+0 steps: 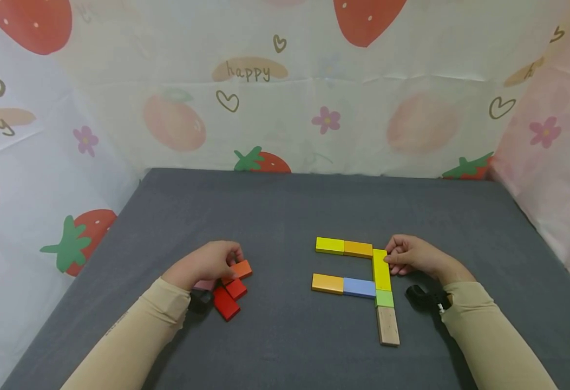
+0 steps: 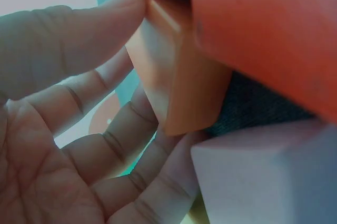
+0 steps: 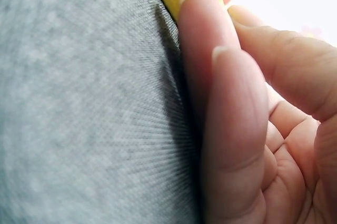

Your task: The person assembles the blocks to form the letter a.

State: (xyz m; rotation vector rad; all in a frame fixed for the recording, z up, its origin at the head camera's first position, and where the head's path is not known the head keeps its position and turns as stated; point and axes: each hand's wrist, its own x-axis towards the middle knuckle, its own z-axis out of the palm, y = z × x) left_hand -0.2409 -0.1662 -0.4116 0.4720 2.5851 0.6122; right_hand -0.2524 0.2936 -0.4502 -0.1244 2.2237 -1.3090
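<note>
Fingers, left hand (image 1: 205, 264): pinching orange block (image 1: 242, 269), long axis slanting rightward and toward the far side, just beside red blocks (image 1: 227, 303). Right hand (image 1: 417, 257): fingers curled, touching long yellow block (image 1: 381, 273) at right side; whether gripping, cannot tell. Yellow's long axis runs near–far, near end at green block (image 1: 384, 298).

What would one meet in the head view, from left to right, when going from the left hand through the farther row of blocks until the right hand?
Left hand, orange block, first yellow block, amber block, second yellow block, right hand.
</note>
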